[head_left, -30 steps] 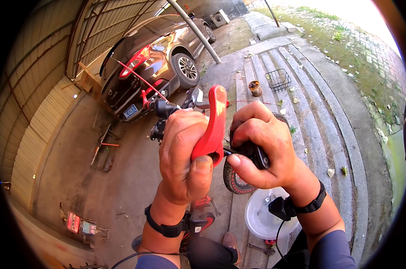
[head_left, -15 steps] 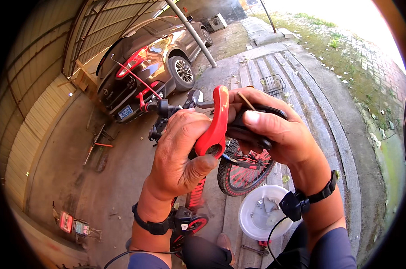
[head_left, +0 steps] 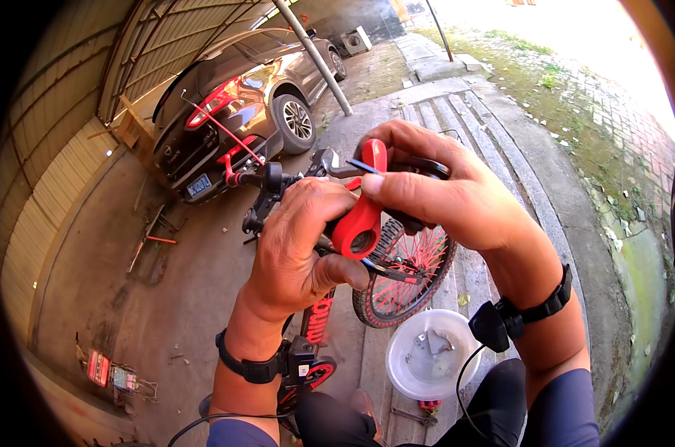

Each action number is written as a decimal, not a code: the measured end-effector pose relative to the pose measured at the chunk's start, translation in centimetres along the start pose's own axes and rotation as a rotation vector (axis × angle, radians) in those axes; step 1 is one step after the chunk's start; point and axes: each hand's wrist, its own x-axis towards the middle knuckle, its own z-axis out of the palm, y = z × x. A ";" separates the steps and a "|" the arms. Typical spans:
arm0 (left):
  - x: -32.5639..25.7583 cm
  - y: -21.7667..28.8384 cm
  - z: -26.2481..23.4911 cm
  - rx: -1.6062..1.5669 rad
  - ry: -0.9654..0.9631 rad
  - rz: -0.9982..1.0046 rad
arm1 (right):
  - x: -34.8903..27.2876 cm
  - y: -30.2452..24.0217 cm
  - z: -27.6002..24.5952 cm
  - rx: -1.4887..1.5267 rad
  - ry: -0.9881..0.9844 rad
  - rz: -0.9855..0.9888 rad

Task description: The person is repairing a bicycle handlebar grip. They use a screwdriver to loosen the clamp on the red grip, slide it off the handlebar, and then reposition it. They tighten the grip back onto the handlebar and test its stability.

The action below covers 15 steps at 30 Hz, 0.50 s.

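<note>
Outdoor concrete yard (head_left: 203,298) under a corrugated metal canopy (head_left: 166,37), dark parked car (head_left: 240,112), steel post (head_left: 315,59), stone steps (head_left: 456,127), mossy paving (head_left: 575,97) right, sunlit, probably daytime.

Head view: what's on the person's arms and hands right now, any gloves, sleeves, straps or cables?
No gloves: both hands are bare. The left hand has a black wrist strap carrying a small black device. The right hand has a black strap with a black unit, and a thin black cable hangs from it. Dark blue sleeves cover both upper forearms.
</note>
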 end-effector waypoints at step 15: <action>0.5 0.3 0.0 -0.074 -0.013 -0.081 | 0.8 -0.4 0.0 -0.191 0.060 0.042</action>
